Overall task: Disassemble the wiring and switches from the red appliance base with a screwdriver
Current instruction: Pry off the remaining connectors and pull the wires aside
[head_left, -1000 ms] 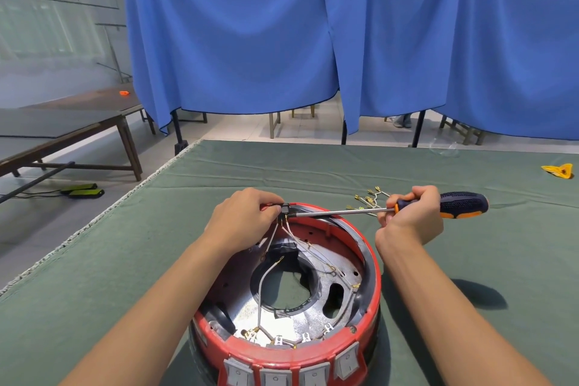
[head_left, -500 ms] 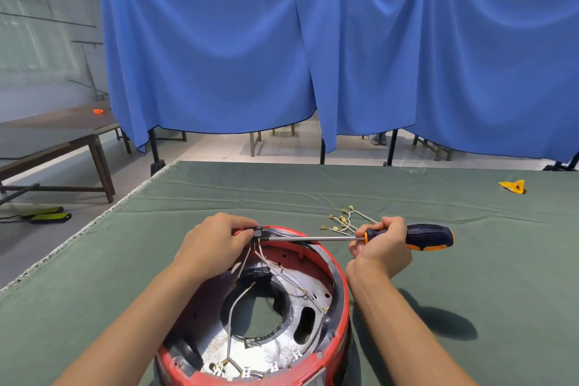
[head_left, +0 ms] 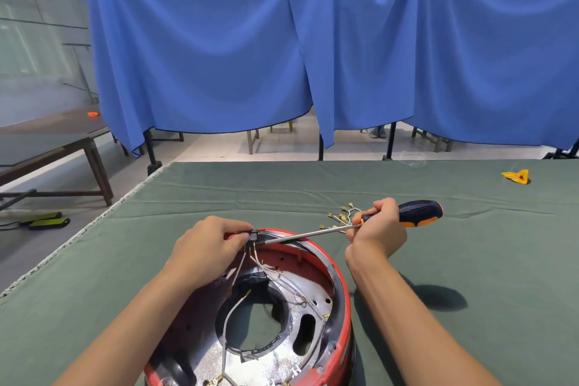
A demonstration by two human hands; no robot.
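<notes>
The red appliance base [head_left: 340, 288] lies open side up at the table's near edge, its metal floor and loose wires [head_left: 269, 269] showing. My left hand [head_left: 208, 247] pinches a small black switch [head_left: 253, 236] at the base's far rim, with wires hanging from it into the base. My right hand [head_left: 374, 230] grips a screwdriver [head_left: 416, 213] with a dark blue and orange handle. Its steel shaft runs left across the rim and its tip meets the switch. The base's near part is cut off by the frame.
A bundle of detached wires with brass terminals [head_left: 343, 218] lies on the green table cloth [head_left: 470, 260] just behind my right hand. A yellow piece [head_left: 517, 175] sits far right. Blue curtains [head_left: 313, 41] hang behind the table. A brown bench [head_left: 56, 141] stands left.
The view has tilted up, so the base sits lower in the frame and its front switches have left view. Both hands keep their grips; the screwdriver handle is raised slightly.
</notes>
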